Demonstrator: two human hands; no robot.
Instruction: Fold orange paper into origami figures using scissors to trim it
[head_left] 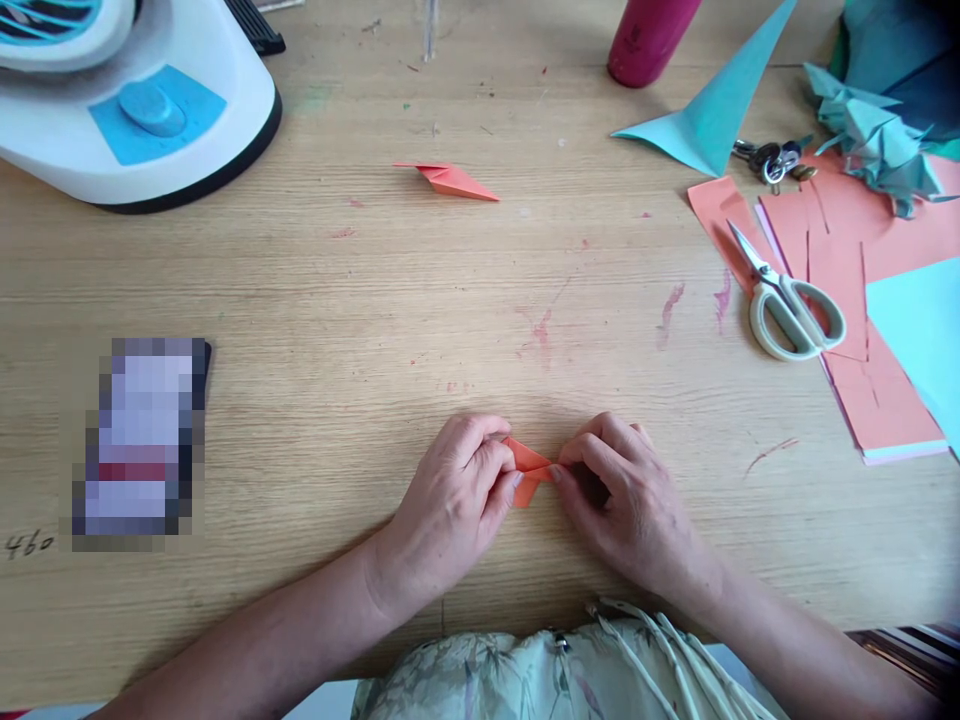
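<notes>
A small folded piece of orange paper is held between my two hands, low over the table's near edge. My left hand pinches its left end between thumb and fingers. At its narrow right tip, my right hand pinches with thumb and forefinger. Parts of the paper are hidden under the fingertips. Farther back on the wooden table lies another folded orange paper piece, long and pointed, touched by neither hand.
White-handled scissors lie on orange paper sheets at the right. Behind them are keys, a folded teal paper shape and a magenta cup. A blurred phone and a white fan base occupy the left.
</notes>
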